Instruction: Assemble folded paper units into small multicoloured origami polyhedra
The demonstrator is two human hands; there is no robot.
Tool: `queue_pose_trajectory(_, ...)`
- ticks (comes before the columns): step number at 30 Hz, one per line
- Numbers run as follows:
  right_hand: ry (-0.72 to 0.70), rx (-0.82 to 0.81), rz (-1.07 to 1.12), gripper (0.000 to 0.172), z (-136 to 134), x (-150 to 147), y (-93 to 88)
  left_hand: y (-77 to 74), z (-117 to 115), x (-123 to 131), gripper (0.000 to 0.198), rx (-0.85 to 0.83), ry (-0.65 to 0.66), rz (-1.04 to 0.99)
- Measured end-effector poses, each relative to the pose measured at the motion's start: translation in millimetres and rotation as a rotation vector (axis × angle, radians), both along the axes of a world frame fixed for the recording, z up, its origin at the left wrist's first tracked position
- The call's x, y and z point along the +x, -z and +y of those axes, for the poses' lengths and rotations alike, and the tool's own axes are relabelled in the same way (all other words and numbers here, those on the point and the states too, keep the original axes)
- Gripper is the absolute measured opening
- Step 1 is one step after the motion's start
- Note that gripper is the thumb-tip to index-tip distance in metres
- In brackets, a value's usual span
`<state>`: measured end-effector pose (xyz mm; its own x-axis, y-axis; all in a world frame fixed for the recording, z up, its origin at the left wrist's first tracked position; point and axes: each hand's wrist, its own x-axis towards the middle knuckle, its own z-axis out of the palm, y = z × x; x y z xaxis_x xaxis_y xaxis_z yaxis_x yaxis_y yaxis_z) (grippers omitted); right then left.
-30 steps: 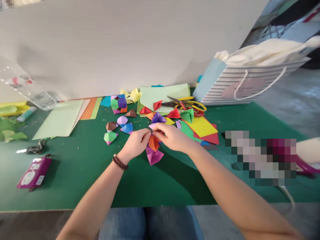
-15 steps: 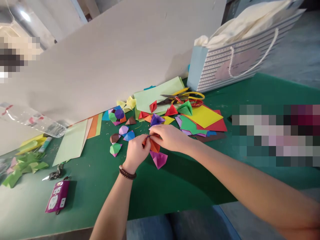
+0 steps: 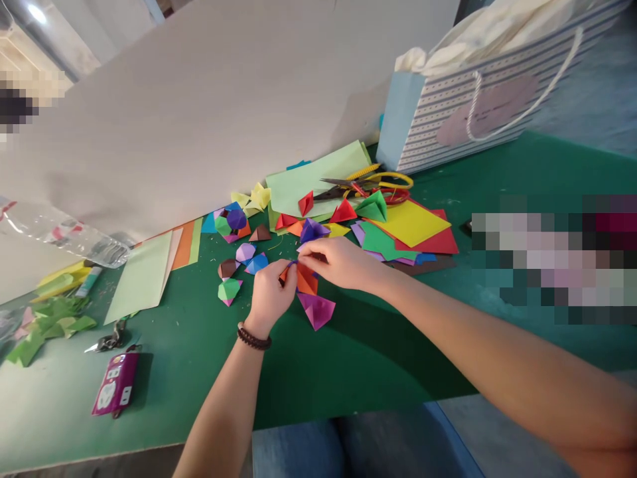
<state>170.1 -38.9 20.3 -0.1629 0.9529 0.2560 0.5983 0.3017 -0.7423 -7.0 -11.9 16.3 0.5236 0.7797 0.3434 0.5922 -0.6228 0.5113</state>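
Folded origami paper [image 3: 292, 267] is being pinched narrowly between your left hand [image 3: 270, 299] and right hand [image 3: 338, 262], just above an orange paper unit [image 3: 307, 280]. A magenta unit [image 3: 316, 310] is lying beside it on the green mat [image 3: 358, 372].

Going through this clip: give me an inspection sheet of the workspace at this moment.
Surface: green cutting mat, strewn with paper bits.
Job's things: small folded paper piece, pinched at its ends; orange paper unit and magenta paper unit directly below it.
Clutter: folded paper polyhedra, coloured paper sheets, yellow-handled scissors, glue stick, green paper scraps, magenta pouch, plastic bottle.
Hands: left hand and right hand both on the small piece; beaded bracelet on the left wrist.
Cables: nothing seen.
Surroundings: white board behind the mat; striped paper bag holding cream cloth; a blurred patch hides part of the mat at right.
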Motion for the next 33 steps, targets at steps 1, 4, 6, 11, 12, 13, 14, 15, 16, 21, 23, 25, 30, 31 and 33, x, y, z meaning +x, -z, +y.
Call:
queue_pose_trajectory(1, 0.008, -0.033, 0.031, 0.019, 0, 0, -1.2, -0.3, -1, 0, 0.024, 0.000, 0.000, -0.009)
queue_pose_trajectory(4, 0.033, -0.046, 0.065, 0.022, -1, 0, -3.8, -1.9, -2, 1, 0.024, -0.012, 0.000, -0.024)
queue_pose_trajectory(6, 0.029, 0.000, 0.045, 0.020, -2, -1, -4.3, -2.8, -2, 1, 0.023, -0.011, 0.001, -0.020)
queue_pose_trajectory(11, 0.004, 0.206, -0.065, 0.012, -3, -3, -0.4, -1.6, -2, 1, 0.022, 0.108, 0.009, 0.033)
queue_pose_trajectory(12, 0.008, 0.240, -0.095, 0.013, -3, -4, 0.8, -1.0, -2, 1, 0.022, 0.137, 0.011, 0.047)
queue_pose_trajectory(13, 0.012, 0.272, -0.129, 0.014, -3, -5, 1.9, -0.3, -2, 0, 0.022, 0.163, 0.013, 0.062)
queue_pose_trajectory(14, 0.014, 0.301, -0.164, 0.014, -3, -6, 2.8, 0.4, -2, 0, 0.022, 0.184, 0.015, 0.077)
queue_pose_trajectory(15, 0.017, 0.328, -0.196, 0.015, -3, -7, 3.6, 1.1, -2, 0, 0.021, 0.200, 0.015, 0.090)
queue_pose_trajectory(16, 0.019, 0.350, -0.222, 0.015, -3, -8, 4.2, 1.8, -2, 0, 0.021, 0.210, 0.014, 0.098)
queue_pose_trajectory(21, 0.088, 0.379, -0.223, 0.014, -4, -10, 7.3, 3.4, -2, 3, 0.020, 0.163, -0.011, 0.060)
queue_pose_trajectory(23, 0.123, 0.366, -0.206, 0.013, -4, -11, 8.7, 3.3, -2, 4, 0.019, 0.127, -0.011, 0.044)
queue_pose_trajectory(25, 0.131, 0.354, -0.189, 0.012, -4, -11, 9.7, 3.3, -1, 4, 0.019, 0.104, -0.012, 0.042)
queue_pose_trajectory(30, 0.122, 0.317, -0.186, 0.014, -5, -16, 9.9, 3.9, -1, 2, 0.018, 0.143, -0.021, 0.127)
queue_pose_trajectory(31, 0.126, 0.308, -0.192, 0.015, -6, -18, 9.7, 4.1, -1, 1, 0.018, 0.155, -0.026, 0.153)
queue_pose_trajectory(33, 0.126, 0.299, -0.199, 0.018, -7, -21, 9.3, 4.5, 0, 0, 0.018, 0.177, -0.037, 0.190)
